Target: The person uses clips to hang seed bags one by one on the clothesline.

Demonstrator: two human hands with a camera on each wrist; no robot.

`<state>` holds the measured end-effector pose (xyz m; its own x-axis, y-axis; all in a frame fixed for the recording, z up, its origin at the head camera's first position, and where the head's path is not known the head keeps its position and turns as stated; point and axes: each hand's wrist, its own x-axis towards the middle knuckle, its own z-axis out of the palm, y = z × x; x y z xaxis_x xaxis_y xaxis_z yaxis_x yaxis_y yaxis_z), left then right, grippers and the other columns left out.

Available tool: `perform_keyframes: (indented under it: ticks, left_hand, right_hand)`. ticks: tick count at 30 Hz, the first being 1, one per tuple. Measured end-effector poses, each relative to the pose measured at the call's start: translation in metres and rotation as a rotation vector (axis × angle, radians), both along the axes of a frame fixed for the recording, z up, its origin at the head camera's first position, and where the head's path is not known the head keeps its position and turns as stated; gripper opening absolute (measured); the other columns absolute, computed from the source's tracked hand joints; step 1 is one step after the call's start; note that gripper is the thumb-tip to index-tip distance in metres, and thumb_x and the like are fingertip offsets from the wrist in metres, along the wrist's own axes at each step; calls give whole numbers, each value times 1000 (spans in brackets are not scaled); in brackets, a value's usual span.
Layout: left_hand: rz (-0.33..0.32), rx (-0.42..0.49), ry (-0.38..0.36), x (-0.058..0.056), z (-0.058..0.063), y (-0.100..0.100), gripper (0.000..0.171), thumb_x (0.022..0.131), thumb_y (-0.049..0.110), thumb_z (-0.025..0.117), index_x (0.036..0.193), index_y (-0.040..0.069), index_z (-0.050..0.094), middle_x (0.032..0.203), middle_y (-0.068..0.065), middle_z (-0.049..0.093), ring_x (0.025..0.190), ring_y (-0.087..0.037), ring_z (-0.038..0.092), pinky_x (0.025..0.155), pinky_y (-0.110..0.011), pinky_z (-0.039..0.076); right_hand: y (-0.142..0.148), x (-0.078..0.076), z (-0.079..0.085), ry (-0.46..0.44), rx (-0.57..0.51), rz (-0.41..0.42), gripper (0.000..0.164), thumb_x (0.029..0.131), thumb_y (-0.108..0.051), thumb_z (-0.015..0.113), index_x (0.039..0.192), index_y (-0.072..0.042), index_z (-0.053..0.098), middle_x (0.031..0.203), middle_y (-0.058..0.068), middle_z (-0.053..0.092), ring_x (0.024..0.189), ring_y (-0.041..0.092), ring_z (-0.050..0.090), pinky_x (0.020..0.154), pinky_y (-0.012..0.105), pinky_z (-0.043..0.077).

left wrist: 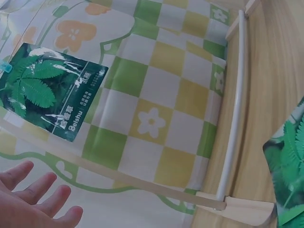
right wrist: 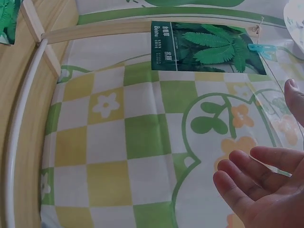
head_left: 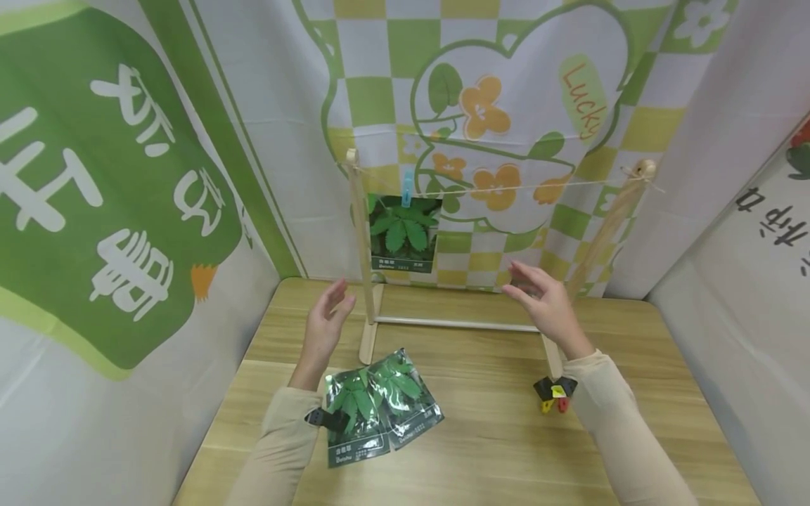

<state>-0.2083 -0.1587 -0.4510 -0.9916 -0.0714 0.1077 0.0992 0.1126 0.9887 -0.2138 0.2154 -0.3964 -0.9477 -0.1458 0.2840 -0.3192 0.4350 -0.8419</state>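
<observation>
A green leaf-printed packet (head_left: 403, 235) hangs from a string (head_left: 506, 188) near the left post, held by a light-blue clothespin (head_left: 407, 190). My left hand (head_left: 325, 327) is raised just left of that post, fingers loosely bent and holding nothing. On the other side, my right hand (head_left: 547, 309) hovers in front of the right post, palm turned inward, also with nothing in it. In the right wrist view its fingers (right wrist: 256, 183) are spread apart from the packet. Two similar packets (head_left: 408, 400) lie overlapping on the table beside my left forearm, one partly covered by the wrist camera.
The wooden stand has a left post (head_left: 361, 239), a right post (head_left: 607, 225) and a white rod (head_left: 455, 324) low between them. Yellow and red clips (head_left: 562, 405) lie by its right foot, partly hidden. Printed cloth (head_left: 367, 102) hangs behind the wooden table (head_left: 493, 436).
</observation>
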Motion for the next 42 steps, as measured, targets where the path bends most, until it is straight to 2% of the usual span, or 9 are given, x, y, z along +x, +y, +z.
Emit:
perform_keyframes:
  ticks: [5,12,18,24,29,32,35,38,42]
  left_hand:
    - [9,-3,-24,3,-5,-3,56,99,26,58,146,3,38,152,-18,40,141,-33,38,118,-46,31]
    - [19,-17,-51,7,-16,-8,59,99,28,57,148,4,35,153,-17,39,142,-34,36,118,-46,30]
    - [30,-31,-53,8,-20,-11,60,98,29,58,148,3,35,152,-19,39,141,-36,36,118,-48,30]
    - [34,-43,-77,10,-26,-12,60,98,29,58,148,5,35,152,-18,39,141,-34,36,118,-48,30]
    - [43,-59,-94,12,-32,-13,61,98,30,59,148,4,35,153,-19,39,141,-36,35,117,-50,30]
    - [48,-67,-94,12,-35,-14,63,97,33,59,148,3,35,153,-20,38,142,-36,35,118,-52,28]
    - [55,-76,-100,13,-38,-16,66,97,37,59,148,4,35,153,-19,38,141,-36,35,118,-52,27]
    - [61,-77,-111,14,-42,-17,67,96,39,60,148,6,35,153,-18,38,141,-36,35,118,-52,27]
    - [72,-82,-126,17,-48,-18,65,96,37,60,148,6,35,153,-19,38,141,-37,35,118,-53,27]
  right_hand:
    - [3,4,-7,-23,9,-4,54,94,-17,65,141,3,46,136,22,54,124,36,54,100,22,49]
    - [10,7,-18,-55,20,-23,55,95,-19,64,142,3,45,137,23,53,123,34,54,95,9,45]
    - [14,10,-27,-33,2,-55,52,94,-16,65,139,4,48,133,23,57,119,24,57,98,14,46]
    - [18,16,-34,-82,-4,-73,55,95,-20,64,141,3,45,136,23,55,123,36,56,92,5,43]
    - [22,19,-43,-103,-7,-89,55,96,-20,63,142,4,45,137,24,54,124,37,54,89,1,41]
    - [24,21,-48,-91,-25,-111,52,95,-17,64,139,5,47,135,25,55,120,27,57,88,1,41]
    - [26,23,-52,-66,-53,-126,49,94,-12,64,136,8,49,132,27,56,109,2,59,87,1,42]
    - [28,25,-55,-53,-78,-128,48,94,-8,64,135,11,49,132,29,55,100,-17,51,86,1,43]
    - [32,28,-61,-55,-65,-139,49,94,-9,64,136,10,48,131,30,55,99,-18,49,85,0,42]
